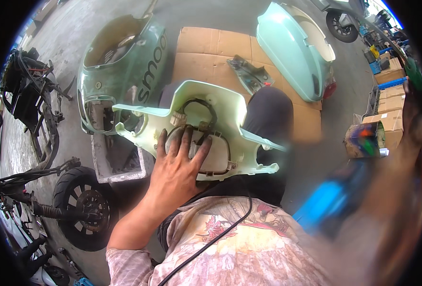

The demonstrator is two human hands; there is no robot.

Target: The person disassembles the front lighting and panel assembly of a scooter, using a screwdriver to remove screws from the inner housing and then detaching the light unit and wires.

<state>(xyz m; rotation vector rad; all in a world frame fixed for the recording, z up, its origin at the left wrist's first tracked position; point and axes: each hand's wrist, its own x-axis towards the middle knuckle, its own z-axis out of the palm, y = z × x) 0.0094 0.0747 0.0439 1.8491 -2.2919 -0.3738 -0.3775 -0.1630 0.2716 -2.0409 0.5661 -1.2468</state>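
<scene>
A mint-green scooter body panel (177,95) lies across my lap, its pale inner side turned up. Set into it is a light unit with a pale back (216,153), along with a dark cable (202,101) and a white connector (177,118). My left hand (177,155) rests on the back of that light unit, fingers spread and stretched out, gripping nothing. Far over at the right edge, my right hand (415,112) is raised and smeared by motion. Something dark green (414,75) shows beside it; whether the hand holds it is unclear.
Flattened cardboard (206,45) carries a mint side cover (294,52) and a small bracket-like part (251,75). To the left stand a large mint cover (120,71), a foam box (96,159) and a wheel (84,209). A tin (356,143) and cartons (390,105) are at right.
</scene>
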